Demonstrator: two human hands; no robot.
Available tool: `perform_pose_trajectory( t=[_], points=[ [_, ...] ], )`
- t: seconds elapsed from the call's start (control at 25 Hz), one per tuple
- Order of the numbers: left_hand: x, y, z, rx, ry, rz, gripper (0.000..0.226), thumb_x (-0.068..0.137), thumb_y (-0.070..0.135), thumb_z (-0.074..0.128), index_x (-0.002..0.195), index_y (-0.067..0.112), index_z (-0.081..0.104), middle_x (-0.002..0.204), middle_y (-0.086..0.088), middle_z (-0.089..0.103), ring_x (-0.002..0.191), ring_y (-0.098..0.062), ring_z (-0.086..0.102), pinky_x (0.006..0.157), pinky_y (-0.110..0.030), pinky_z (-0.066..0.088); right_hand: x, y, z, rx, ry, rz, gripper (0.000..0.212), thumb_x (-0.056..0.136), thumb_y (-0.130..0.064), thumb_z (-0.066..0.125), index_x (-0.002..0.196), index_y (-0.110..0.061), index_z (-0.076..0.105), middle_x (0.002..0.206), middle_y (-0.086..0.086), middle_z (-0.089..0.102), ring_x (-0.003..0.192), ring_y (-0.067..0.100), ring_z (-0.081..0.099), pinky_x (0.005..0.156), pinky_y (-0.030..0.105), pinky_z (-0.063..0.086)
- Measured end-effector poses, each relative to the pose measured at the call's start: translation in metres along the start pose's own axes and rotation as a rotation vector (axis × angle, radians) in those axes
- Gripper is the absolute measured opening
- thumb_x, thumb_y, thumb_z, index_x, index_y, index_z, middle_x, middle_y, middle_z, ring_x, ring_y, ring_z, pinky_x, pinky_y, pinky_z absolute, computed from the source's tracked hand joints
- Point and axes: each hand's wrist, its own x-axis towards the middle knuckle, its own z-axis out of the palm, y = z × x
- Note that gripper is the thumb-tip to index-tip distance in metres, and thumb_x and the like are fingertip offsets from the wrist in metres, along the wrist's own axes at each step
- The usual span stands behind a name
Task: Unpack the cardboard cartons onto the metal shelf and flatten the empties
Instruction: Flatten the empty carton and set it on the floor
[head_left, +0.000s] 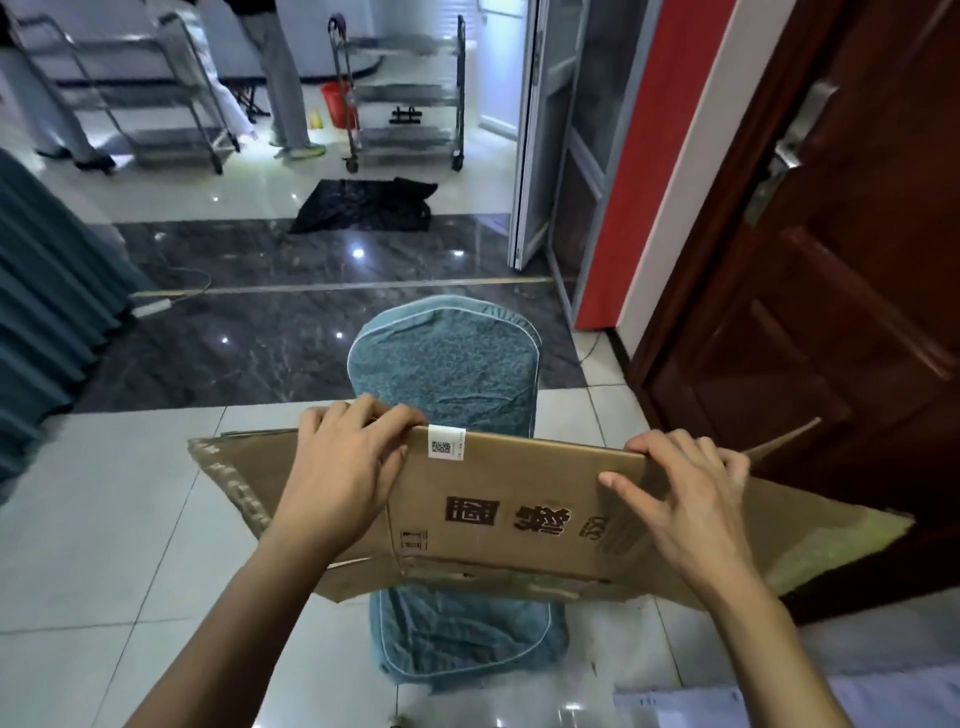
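A flattened carton (519, 499) is held above a blue chair (447, 364). Its top edge is grasped by the left hand (343, 467) and the right hand (685, 493), fingers curled over it.

The carton (519, 493) is held across the chair (447, 364), whose back rises behind it and whose seat shows below. The left hand (343, 467) grips the carton's far edge at the left and the right hand (685, 493) at the right (a label (445, 441) sits just beside the left hand). A door (831, 312) stands to the right. Farther back a bag (363, 205) lies on the floor, a metal shelf (405, 88) behind it and a second shelf (130, 78) off to the left.
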Motion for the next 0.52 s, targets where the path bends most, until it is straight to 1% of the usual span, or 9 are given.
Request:
perform_pose_trajectory(
  t=[0.12, 0.24, 0.36, 0.52],
  points=[
    [0.009, -0.003, -0.007, 0.045, 0.061, 0.005, 0.028, 0.087, 0.035, 0.051, 0.114, 0.037, 0.057, 0.100, 0.006, 0.056, 0.087, -0.023, 0.053, 0.085, -0.042, 0.031, -0.002, -0.016, -0.003, -0.010, 0.058, 0.020, 0.027, 0.087, -0.061, 0.058, 0.101, -0.038, 0.058, 0.091, -0.017, 0.050, 0.088, 0.010, 0.045, 0.085, 0.035, 0.024],
    [0.019, -0.009, -0.012, 0.040, 0.113, -0.013, 0.024, 0.083, 0.033, 0.053, 0.106, 0.033, 0.060, 0.096, 0.004, 0.056, 0.085, -0.026, 0.053, 0.085, -0.044, 0.031, -0.001, -0.035, -0.004, -0.037, 0.105, 0.066, 0.027, 0.087, -0.061, 0.059, 0.101, -0.038, 0.059, 0.091, -0.017, 0.049, 0.087, 0.009, 0.043, 0.085, 0.033, 0.022],
    [0.033, -0.021, -0.016, 0.012, 0.148, 0.021, 0.022, 0.085, 0.037, 0.050, 0.103, 0.033, 0.062, 0.094, 0.004, 0.056, 0.084, -0.025, 0.053, 0.087, -0.045, 0.031, -0.006, -0.056, -0.005, -0.080, 0.162, 0.121, 0.028, 0.087, -0.062, 0.057, 0.102, -0.038, 0.060, 0.092, -0.018, 0.049, 0.087, 0.008, 0.041, 0.085, 0.031, 0.020],
    [0.050, -0.042, -0.015, -0.038, 0.143, 0.116, 0.028, 0.088, 0.048, 0.045, 0.103, 0.034, 0.063, 0.095, 0.004, 0.056, 0.087, -0.024, 0.052, 0.089, -0.046, 0.030, -0.017, -0.083, -0.001, -0.139, 0.219, 0.206, 0.027, 0.087, -0.062, 0.059, 0.102, -0.039, 0.061, 0.091, -0.019, 0.048, 0.087, 0.007, 0.043, 0.086, 0.030, 0.020]
  ],
)
